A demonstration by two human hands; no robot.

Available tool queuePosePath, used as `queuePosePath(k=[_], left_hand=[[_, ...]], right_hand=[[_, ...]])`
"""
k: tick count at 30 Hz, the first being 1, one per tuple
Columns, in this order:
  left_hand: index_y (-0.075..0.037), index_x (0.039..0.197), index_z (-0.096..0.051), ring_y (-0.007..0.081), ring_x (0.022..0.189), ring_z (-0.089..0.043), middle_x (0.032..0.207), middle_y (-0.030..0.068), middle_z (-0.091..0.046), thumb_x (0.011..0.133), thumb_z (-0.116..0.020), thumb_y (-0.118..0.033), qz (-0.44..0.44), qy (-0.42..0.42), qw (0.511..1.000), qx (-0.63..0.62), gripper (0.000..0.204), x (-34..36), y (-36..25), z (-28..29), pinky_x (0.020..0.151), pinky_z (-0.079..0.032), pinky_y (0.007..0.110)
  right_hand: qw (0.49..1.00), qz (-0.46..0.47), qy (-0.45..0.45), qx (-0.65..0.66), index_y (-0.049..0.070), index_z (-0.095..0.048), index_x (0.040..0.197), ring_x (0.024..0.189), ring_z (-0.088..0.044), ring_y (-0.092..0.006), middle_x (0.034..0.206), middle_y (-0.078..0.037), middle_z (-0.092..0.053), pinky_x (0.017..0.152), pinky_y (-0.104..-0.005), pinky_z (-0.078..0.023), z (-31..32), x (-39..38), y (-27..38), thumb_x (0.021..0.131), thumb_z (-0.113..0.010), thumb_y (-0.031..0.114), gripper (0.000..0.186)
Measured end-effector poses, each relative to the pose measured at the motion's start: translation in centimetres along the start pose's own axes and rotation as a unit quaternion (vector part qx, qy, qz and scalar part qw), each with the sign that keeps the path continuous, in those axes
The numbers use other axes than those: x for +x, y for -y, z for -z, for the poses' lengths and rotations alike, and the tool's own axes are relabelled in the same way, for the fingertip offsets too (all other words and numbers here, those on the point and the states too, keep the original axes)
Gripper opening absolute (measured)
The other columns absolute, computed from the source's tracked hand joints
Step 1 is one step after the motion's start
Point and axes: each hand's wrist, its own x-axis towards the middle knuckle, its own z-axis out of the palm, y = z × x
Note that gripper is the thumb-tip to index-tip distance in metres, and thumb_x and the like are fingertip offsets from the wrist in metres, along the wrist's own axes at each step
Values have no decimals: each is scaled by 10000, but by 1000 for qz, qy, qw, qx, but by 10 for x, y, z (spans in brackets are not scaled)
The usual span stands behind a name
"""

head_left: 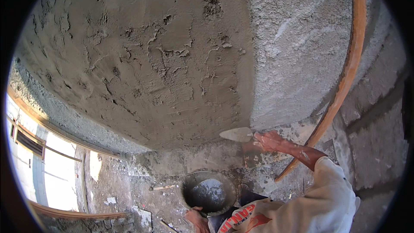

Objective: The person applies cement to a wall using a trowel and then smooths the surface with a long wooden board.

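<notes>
My right hand (269,141) is closed around the handle of a pointing trowel (237,134). Its blade points left, close to the lower edge of a wall coated in wet grey mortar (172,82); whether the blade touches the wall I cannot tell. Low in the view, my left hand (197,220) grips the rim of a dark round bucket (188,190). Inside the bucket, grey mortar or murky liquid (209,193) with a pale patch lies at the bottom. Part of the left hand's fingers is hidden behind the rim.
Right of the wet coat is a strip of rough, dry grey wall (297,51). A long wooden batten (345,82) leans along it down to the floor. Debris and a small stick (164,187) lie left of the bucket. A bright opening with wooden framing (60,168) is at far left.
</notes>
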Motion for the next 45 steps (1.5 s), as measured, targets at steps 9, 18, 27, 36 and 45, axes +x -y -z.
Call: queuePosePath(k=[9, 18, 27, 36, 45], left_hand=[[5, 899, -591, 208, 616, -562, 745, 75, -588, 640, -577, 139, -73, 193, 978, 41, 291, 23, -13, -27, 565, -460, 360], [37, 983, -628, 174, 754, -581, 876, 52, -632, 629, -574, 148, -120, 285, 950, 33, 375, 10, -62, -27, 630, -496, 322], [34, 934, -629, 173, 663, -581, 789, 59, -627, 637, -562, 163, -88, 230, 969, 17, 330, 51, -47, 31, 566, -486, 317], [1, 840, -537, 166, 511, -546, 564, 83, -586, 754, -400, 104, -47, 57, 994, -79, 191, 81, -34, 84, 542, -457, 298], [-18, 785, -512, 210, 530, -518, 589, 106, -591, 667, -448, 108, -3, -124, 988, -94, 184, 137, 3, 148, 561, -418, 360]], right_hand=[[990, 133, 17, 43, 66, -707, 785, 861, -741, -347, 824, -160, -731, 742, -515, -562, -188, -25, 159, 917, -599, 281, 275], [979, 139, 148, 30, 13, -715, 799, 775, -712, -428, 776, -244, -698, 695, -531, -571, -192, -54, 178, 892, -608, 311, 330], [949, 119, 265, 127, 10, -687, 1143, 1011, -680, -459, 1067, -274, -704, 870, -532, -554, -184, -53, 239, 960, -595, 467, 502], [948, 239, 181, 102, -23, -639, 1065, 912, -660, -480, 963, -263, -675, 802, -531, -518, -68, 3, 286, 992, -599, 387, 418], [915, -12, 254, 313, 4, -668, 890, 373, -458, -80, 554, -12, -550, 316, -254, -320, 175, 197, 311, 979, -690, 218, 232]])
